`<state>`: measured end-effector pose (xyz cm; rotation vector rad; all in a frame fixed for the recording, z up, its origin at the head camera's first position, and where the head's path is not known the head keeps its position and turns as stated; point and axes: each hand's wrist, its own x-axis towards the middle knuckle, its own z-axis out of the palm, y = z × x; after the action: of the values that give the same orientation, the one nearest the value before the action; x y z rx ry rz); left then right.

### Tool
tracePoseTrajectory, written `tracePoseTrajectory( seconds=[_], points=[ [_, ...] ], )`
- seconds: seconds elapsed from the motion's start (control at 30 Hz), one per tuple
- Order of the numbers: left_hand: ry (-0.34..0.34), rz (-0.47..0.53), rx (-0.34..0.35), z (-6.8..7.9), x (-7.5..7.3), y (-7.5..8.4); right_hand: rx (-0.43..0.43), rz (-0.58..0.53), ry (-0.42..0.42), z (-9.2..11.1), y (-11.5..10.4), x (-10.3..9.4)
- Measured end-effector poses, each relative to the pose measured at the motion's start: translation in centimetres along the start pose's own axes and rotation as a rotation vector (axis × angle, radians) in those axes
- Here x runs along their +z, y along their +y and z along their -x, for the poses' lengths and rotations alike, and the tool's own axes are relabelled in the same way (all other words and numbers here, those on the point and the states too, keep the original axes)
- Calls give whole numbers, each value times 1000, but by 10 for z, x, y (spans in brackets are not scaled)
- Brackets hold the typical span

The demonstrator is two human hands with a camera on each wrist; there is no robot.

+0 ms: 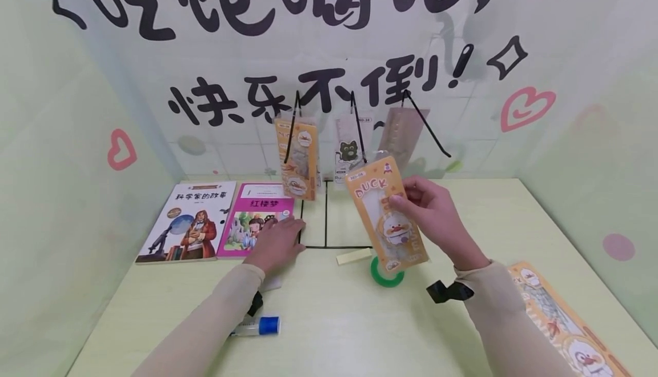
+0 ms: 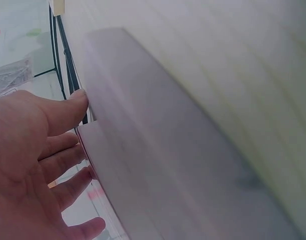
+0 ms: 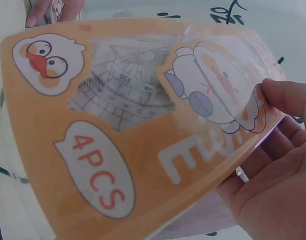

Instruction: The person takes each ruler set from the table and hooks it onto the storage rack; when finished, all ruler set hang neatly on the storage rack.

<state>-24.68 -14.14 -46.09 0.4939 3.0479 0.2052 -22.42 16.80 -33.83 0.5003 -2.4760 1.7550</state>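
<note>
My right hand (image 1: 437,217) pinches an orange duck-print ruler set (image 1: 396,228) by its right side, thumb in front. Through the packet's window in the right wrist view, clear rulers (image 3: 125,80) show, beside a "4PCS" label. The packet is tilted in front of a black wire display rack (image 1: 326,217). From the rack's prongs hang another orange packet (image 1: 298,160), a white packet with a dark cat (image 1: 349,151) and a pinkish packet (image 1: 403,134). My left hand (image 1: 277,244) lies over the right part of a pink book (image 1: 239,234), fingers extended near the rack's base.
A white-covered book (image 1: 185,223) lies at far left. A blue-capped tube (image 1: 267,325) sits near my left forearm. Below the held packet are a green ring (image 1: 388,280) and a pale yellow stick (image 1: 353,256). Another orange packet (image 1: 560,320) lies at right by my forearm.
</note>
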Motion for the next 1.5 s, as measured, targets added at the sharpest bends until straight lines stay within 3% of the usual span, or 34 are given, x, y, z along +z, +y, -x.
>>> tracePoseTrajectory(
  seconds=[0.33, 0.53, 0.7, 0.87, 1.0, 1.17, 1.3, 1.5],
  points=[
    [13, 0, 14, 2, -3, -1, 112, -123, 106, -55, 13, 28],
    [15, -8, 11, 3, 0, 0, 136, -118, 144, -94, 19, 39],
    [6, -8, 1, 4, 2, 1, 198, -83, 108, -114, 21, 40],
    [23, -2, 4, 5, 2, 1, 230, -17, 42, -121, 21, 38],
    [18, 0, 6, 6, 2, 0, 237, 123, -6, -111, 32, 31],
    [19, -2, 18, 6, 3, -2, 212, 360, -59, -77, 60, 5],
    [18, -2, 12, 6, 4, -2, 239, 540, -136, -42, 85, -26],
    [16, -4, 18, 5, 6, 2, 272, 683, -176, 28, 112, -84]
  ],
)
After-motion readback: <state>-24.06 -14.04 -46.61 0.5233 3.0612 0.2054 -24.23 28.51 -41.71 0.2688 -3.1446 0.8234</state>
